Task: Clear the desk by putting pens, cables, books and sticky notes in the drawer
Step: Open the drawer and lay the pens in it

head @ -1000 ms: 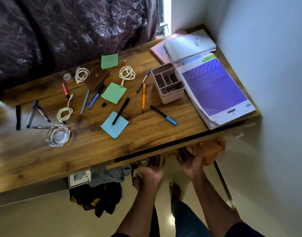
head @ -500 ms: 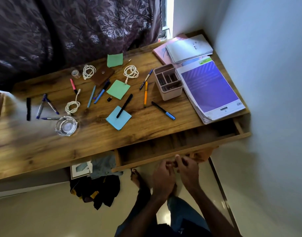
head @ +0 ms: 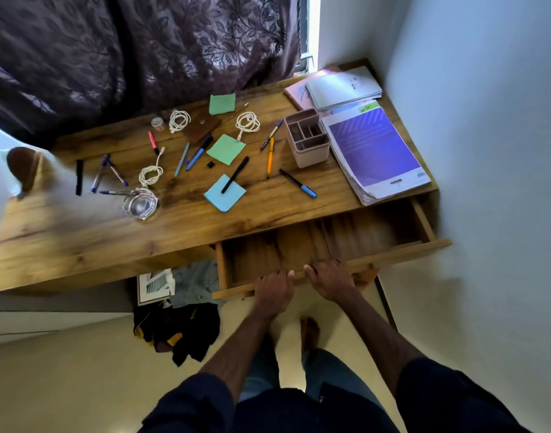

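- At the front of the drawer (head: pixel 402 249), our left hand (head: pixel 273 292) and right hand (head: pixel 330 280) sit side by side. The fingers of both curl over the top of the front panel and grip it.
- The drawer stands out from under the desk (head: pixel 80 239). Its wooden floor looks bare, though blurred, and we judge it open far enough to load.
- To do this step well, we should pull straight and evenly with both hands, stop before the box leaves its runners, then free one hand at a time.
- Nearest the opening lie the blue-tipped pen (head: pixel 297 183), the orange pen (head: pixel 270 156) and the blue sticky pad (head: pixel 225 195), which has a black pen (head: pixel 235 174) lying across it. These look like easy first picks.
- Farther back are two green sticky pads (head: pixel 226 149), three coiled white cables (head: pixel 247 123) and more pens at the far left (head: pixel 107 170).
- The purple-covered book stack (head: pixel 374 148) reaches the desk's front edge just above the drawer's right end, with a spiral notebook (head: pixel 342 87) behind it. Being bulky, these probably want to go in flat.
- The pen organiser (head: pixel 307 137), glass ashtray (head: pixel 139 204) and brown wallet (head: pixel 202 126) stand among the task items, so we must reach around them.
- Clothes (head: pixel 177 329) lie heaped on the floor left of the drawer, near our feet, and we could trip on them.
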`<action>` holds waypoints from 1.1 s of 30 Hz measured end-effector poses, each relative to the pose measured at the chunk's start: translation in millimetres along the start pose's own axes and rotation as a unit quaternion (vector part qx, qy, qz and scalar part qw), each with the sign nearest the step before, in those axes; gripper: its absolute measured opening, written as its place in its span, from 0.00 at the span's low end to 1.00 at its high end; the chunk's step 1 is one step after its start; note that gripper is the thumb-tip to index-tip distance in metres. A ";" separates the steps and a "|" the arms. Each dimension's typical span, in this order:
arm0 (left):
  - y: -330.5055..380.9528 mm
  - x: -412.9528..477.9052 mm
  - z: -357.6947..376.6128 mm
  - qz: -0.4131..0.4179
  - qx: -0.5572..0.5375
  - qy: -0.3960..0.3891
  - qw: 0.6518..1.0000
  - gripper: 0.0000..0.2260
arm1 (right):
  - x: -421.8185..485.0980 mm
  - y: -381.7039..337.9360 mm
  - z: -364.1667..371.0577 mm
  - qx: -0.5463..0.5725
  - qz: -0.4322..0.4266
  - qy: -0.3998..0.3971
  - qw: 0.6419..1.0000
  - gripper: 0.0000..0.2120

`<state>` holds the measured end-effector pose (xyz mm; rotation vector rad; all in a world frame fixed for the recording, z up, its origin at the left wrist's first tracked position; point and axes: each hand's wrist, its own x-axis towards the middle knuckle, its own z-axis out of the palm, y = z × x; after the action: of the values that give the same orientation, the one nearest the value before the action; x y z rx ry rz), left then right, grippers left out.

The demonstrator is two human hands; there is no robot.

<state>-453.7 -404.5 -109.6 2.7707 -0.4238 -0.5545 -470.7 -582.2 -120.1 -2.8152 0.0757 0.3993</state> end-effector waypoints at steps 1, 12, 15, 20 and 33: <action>-0.5 -6.1 3.6 0.006 -0.008 -0.002 1.000 0.25 | -7.3 0.6 3.3 0.008 0.000 -0.006 1.000 0.35; 0.6 -124.6 65.4 0.081 0.011 -0.012 0.997 0.36 | -148.6 -2.0 42.9 0.042 0.020 -0.008 0.999 0.24; 9.7 -160.6 74.3 0.087 0.010 -0.020 0.996 0.26 | -183.5 -1.6 56.3 0.035 0.033 -0.025 0.999 0.23; 19.9 -205.5 89.8 0.068 -0.016 -0.041 0.997 0.27 | -228.6 2.3 69.5 0.060 0.030 -0.040 0.997 0.21; 27.7 -254.4 96.6 0.039 -0.045 -0.143 0.988 0.21 | -275.2 7.0 76.0 0.077 0.026 -0.088 0.993 0.19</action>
<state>-724.4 -365.2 -102.8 2.5829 -0.5522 -0.9326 -755.6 -563.4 -114.8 -2.6190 0.1347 0.6239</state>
